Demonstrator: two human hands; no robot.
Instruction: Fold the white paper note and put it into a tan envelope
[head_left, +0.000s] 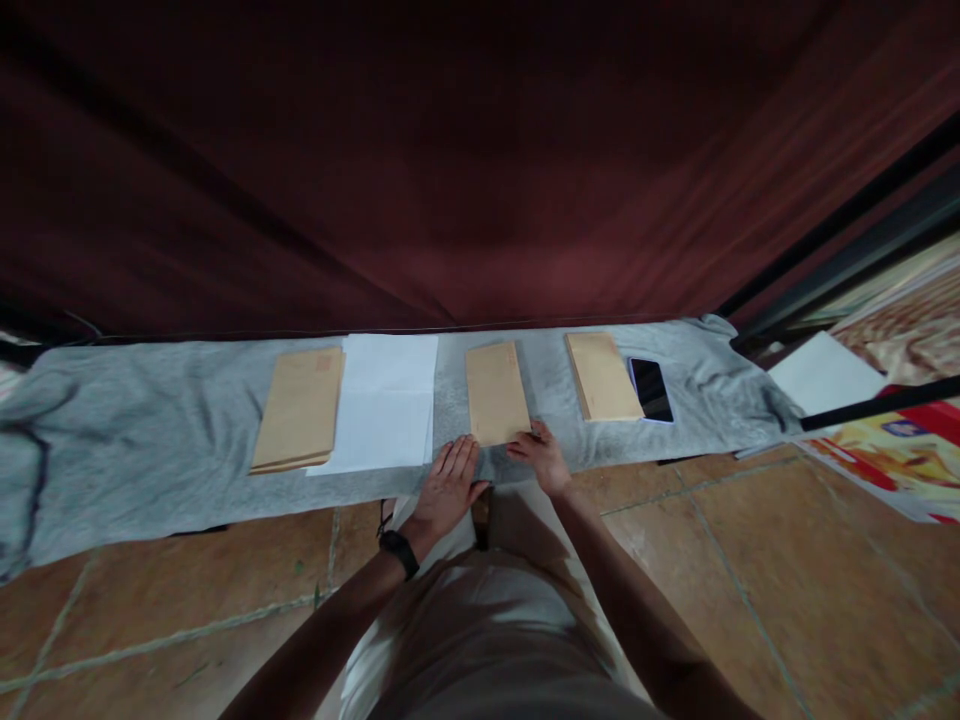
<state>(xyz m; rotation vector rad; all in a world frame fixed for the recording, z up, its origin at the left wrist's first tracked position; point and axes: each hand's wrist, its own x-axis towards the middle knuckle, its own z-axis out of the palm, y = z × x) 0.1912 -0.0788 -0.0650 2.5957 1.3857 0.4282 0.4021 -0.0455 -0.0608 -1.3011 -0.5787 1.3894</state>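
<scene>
A single brown paper envelope lies in front of me on the grey cloth, small reddish print at its top right corner. My left hand rests flat with fingers stretched out, fingertips touching the envelope's lower left corner. At the lower right corner, my right hand has its fingers bent and closed on the envelope's edge; the exact grip is small and dim. White paper sheets lie to the left, beside a stack of brown envelopes. Another envelope stack lies to the right.
A phone with a dark screen lies by the right stack. The grey cloth covers a long narrow surface, with a dark red curtain behind it. At right are a black metal bar and a colourful printed box. Tiled floor lies below.
</scene>
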